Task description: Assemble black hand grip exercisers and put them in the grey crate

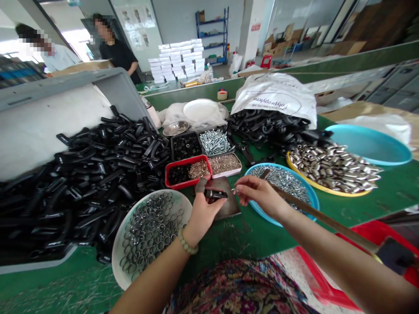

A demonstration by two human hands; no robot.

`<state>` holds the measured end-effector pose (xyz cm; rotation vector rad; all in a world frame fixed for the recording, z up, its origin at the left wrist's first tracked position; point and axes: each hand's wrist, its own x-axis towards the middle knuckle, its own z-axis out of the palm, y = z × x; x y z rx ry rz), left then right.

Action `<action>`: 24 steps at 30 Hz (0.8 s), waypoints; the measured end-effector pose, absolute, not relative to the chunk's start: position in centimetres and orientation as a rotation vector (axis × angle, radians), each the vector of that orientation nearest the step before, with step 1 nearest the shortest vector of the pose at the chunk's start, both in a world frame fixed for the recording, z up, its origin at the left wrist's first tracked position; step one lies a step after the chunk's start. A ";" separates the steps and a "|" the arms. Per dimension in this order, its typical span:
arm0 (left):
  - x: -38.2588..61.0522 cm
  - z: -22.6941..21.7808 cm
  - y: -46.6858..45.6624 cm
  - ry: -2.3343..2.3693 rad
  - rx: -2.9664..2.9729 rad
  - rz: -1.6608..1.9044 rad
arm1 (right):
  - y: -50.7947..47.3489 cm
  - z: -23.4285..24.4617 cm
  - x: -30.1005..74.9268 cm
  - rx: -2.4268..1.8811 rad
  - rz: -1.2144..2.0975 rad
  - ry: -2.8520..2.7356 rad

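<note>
Head view: left hand (204,213) curled, fingers closed around a short black plastic piece (214,194), just above a brown board (231,209) on a green table (248,248). Right hand (258,196) nearly closed, forearm stretched across, thumb and finger pinching a small shiny ring (235,190) just beside the black piece. Left of the board, a white bowl (118,257) well filled with metal rings (147,237), and beyond it a big heap of black plastic pieces (98,183). Right of the board, a blue plate (314,200) of small metal parts. No finished pile to tell apart.
</note>
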<state>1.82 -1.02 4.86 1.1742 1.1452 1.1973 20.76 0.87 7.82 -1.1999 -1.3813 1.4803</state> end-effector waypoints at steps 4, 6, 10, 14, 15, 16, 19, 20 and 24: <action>0.9 5.6 -1.5 1.216 1.433 1.223 | 0.6 8.0 17.1 -1.156 1.475 -1.440; 0.5 5.9 -1.6 1.240 1.479 1.210 | 0.9 8.0 16.5 -1.149 1.462 -1.475; 0.2 5.7 -1.5 1.215 1.479 1.198 | 1.5 7.6 16.3 -1.099 1.358 -1.605; -0.1 4.9 -1.4 1.167 1.430 1.209 | 1.5 7.3 17.1 -1.030 1.291 -1.731; -0.2 4.9 -1.3 1.163 1.421 1.200 | 1.4 7.5 17.3 -1.032 1.288 -1.779; -0.3 4.9 -1.1 1.160 1.423 1.176 | 1.2 7.8 17.5 -1.046 1.265 -1.848; -0.5 5.4 0.0 1.123 1.488 0.941 | 1.5 9.3 17.8 -1.057 1.092 -2.163; -0.6 5.7 0.4 1.087 1.484 0.840 | 2.1 9.8 17.9 -1.037 1.054 -2.258; -0.6 6.9 1.6 0.975 1.146 0.752 | 7.9 9.2 20.1 -1.428 0.835 -2.186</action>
